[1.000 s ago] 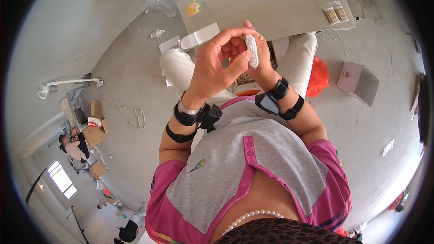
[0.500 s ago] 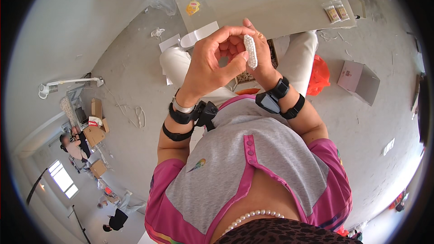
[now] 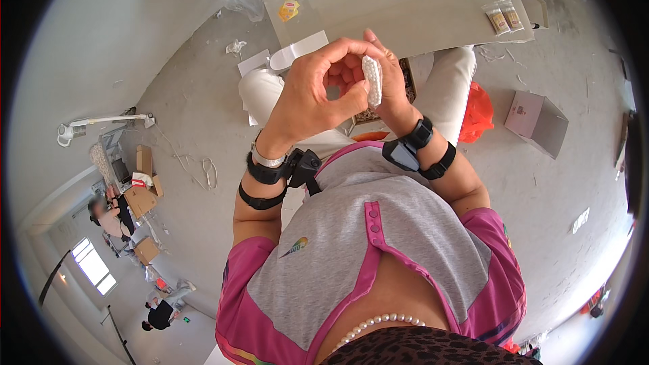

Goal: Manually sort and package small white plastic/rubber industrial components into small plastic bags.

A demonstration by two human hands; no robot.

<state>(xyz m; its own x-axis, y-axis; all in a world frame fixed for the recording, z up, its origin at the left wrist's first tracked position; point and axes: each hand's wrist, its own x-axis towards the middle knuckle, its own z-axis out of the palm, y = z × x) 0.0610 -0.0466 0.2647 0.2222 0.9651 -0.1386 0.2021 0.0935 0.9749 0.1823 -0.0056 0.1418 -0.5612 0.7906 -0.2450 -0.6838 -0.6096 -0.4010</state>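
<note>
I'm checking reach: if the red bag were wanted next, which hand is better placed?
Probably the right hand: it is nearer the red bag, which lies outside the right leg. The left hand is farther. Both hands are at the white item, so the right may need freeing first.

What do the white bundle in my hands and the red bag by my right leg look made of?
The white bundle: probably cotton, matte, judging by its packed, rounded little tips. The red bag: likely thin plastic film, slightly shiny, with crinkled folds.
</note>
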